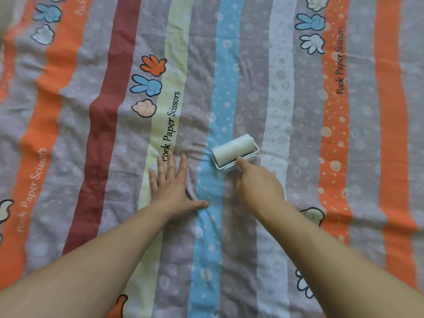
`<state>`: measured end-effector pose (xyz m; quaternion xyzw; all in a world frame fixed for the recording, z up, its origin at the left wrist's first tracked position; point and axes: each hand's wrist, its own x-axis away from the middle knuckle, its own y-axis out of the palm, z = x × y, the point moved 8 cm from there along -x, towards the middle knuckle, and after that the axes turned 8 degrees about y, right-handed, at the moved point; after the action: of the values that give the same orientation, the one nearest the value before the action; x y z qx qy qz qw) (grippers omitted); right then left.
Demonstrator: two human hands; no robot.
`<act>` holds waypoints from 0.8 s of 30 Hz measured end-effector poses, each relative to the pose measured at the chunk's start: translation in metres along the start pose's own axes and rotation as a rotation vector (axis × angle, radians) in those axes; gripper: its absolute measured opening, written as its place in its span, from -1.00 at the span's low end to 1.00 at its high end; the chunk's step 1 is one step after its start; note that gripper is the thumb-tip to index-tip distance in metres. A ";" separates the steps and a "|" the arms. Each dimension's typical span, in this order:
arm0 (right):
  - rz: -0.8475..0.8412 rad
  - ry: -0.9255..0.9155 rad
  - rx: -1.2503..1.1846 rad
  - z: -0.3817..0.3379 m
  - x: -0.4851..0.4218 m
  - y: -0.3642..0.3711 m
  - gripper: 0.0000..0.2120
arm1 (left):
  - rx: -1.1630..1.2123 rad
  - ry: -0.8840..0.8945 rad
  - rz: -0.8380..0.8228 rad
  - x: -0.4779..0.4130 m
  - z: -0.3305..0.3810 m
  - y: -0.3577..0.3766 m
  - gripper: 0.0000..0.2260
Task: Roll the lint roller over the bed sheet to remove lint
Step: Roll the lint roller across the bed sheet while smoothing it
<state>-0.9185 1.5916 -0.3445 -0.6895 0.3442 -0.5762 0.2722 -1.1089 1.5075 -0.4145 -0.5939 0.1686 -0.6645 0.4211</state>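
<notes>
From the head camera, the sheet (pixel 231 65) fills the whole view, its stripes running away from the person. No edge of it shows plainly, so the stripes give the places.

The roller (pixel 234 151) lies on the sheet near the middle of the view, across the blue stripe and the grey one to its right. It sits slightly askew to the stripes, with the roll touching the cloth.

The right hand (pixel 260 188) comes in from behind it. The index finger (pixel 242 162) is stretched forward onto the white frame and the other fingers are curled under. The handle is hidden beneath the palm, so I judge that the hand is clamped round it. The straight finger likely adds downward pressure and steers the roll.

The left hand (pixel 171 183) lies flat just left of the blue stripe, fingers spread and straight, thumb reaching to the stripe's edge, holding nothing. Creases gather round the thumb. Pressing there probably keeps the cloth taut so that it does not bunch ahead of the roller.

No true container shows. The nearest thing is the roller's white frame, which cradles the pale sticky roll. Whether lint has gathered on the roll is too fine to tell.
</notes>
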 end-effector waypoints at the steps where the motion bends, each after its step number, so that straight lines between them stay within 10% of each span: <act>1: -0.013 -0.001 0.015 0.008 0.009 0.003 -0.45 | -0.001 0.000 -0.001 0.002 0.001 -0.001 0.29; 18: -0.075 0.095 0.161 0.071 0.096 -0.031 -0.53 | -0.016 -0.001 0.166 0.020 0.005 -0.032 -0.19; 24: 0.019 0.017 -0.020 -0.015 0.075 -0.057 -0.56 | -0.109 -0.085 0.128 0.008 -0.064 -0.042 0.13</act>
<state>-0.9167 1.5677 -0.2526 -0.6839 0.3588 -0.5761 0.2676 -1.1833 1.5079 -0.3944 -0.6317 0.2239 -0.6003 0.4364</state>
